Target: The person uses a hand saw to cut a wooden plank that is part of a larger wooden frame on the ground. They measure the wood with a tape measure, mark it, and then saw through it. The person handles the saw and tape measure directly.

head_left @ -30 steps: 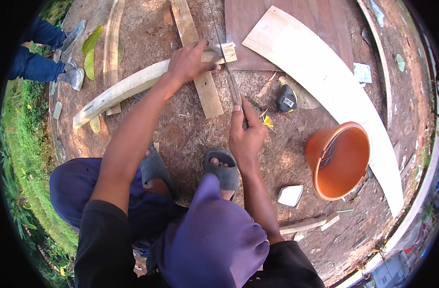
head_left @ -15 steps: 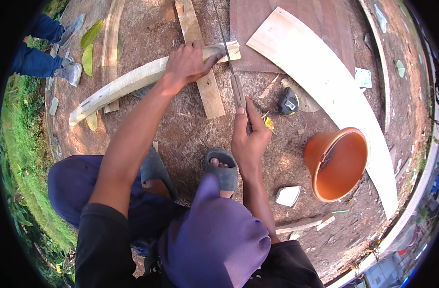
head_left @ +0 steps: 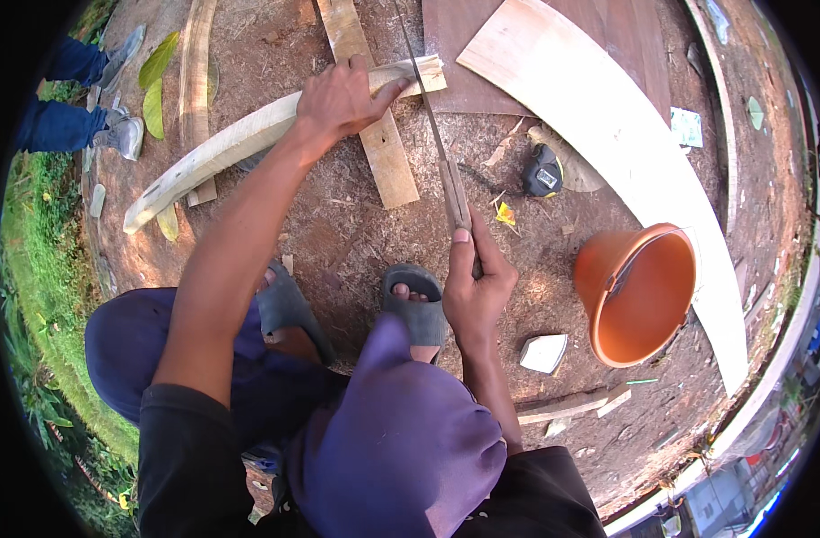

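Note:
A curved, pale length of wood (head_left: pixel 235 139) lies across two planks on the ground. My left hand (head_left: pixel 338 97) is closed over it near its right end, thumb pointing to the right. In my right hand (head_left: pixel 483 280) is the wooden handle of a handsaw (head_left: pixel 453 190). Its thin blade crosses the wood just right of my left thumb and runs on past the top of the view. Under the wood, near my left hand, a flat plank (head_left: pixel 388 166) shows, and another plank (head_left: pixel 195 99) lies farther left.
A black tape measure (head_left: pixel 542 170) lies right of the saw. Beyond it are a large curved pale board (head_left: pixel 607 117) and a brown panel (head_left: pixel 441 54). An orange bucket (head_left: pixel 598 269) and a white block (head_left: pixel 543 353) sit at right. Another person's shoes (head_left: pixel 123 130) show at upper left.
My right hand has drawn the saw back toward me and slightly right, so the handle is farther from the wood. My left hand keeps its hold, and the view has shifted slightly.

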The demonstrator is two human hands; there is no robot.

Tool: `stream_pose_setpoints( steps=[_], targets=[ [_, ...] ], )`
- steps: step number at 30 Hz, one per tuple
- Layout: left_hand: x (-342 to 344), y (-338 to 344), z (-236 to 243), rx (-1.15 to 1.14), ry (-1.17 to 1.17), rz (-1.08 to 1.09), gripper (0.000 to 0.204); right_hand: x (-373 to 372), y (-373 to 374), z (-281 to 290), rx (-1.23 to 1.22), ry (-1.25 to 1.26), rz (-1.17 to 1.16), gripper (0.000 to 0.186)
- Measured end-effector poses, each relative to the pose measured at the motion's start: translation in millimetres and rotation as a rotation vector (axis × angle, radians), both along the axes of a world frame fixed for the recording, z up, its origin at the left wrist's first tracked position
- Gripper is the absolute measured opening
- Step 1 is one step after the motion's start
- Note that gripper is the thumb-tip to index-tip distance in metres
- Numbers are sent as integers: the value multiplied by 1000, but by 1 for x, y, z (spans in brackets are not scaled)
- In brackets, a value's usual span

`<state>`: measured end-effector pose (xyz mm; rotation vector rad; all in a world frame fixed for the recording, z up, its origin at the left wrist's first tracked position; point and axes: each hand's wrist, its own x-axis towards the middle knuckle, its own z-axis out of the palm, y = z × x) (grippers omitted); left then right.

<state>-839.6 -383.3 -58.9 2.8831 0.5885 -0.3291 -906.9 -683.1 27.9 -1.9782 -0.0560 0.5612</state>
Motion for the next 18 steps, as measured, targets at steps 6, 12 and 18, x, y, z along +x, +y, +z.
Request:
stream_pose_setpoints(
  steps=[6,12,18],
  targets=[
    [-2,12,-21,92,-146,-33,102,-65,-98,10,3,-123,77,40],
    [8,11,-12,44,-75,16,97,-50,-81,31,10,-68,228,41],
    [-3,3,-7,41,-27,5,102,-57,-122,31,-82,-100,108,40]
  ],
)
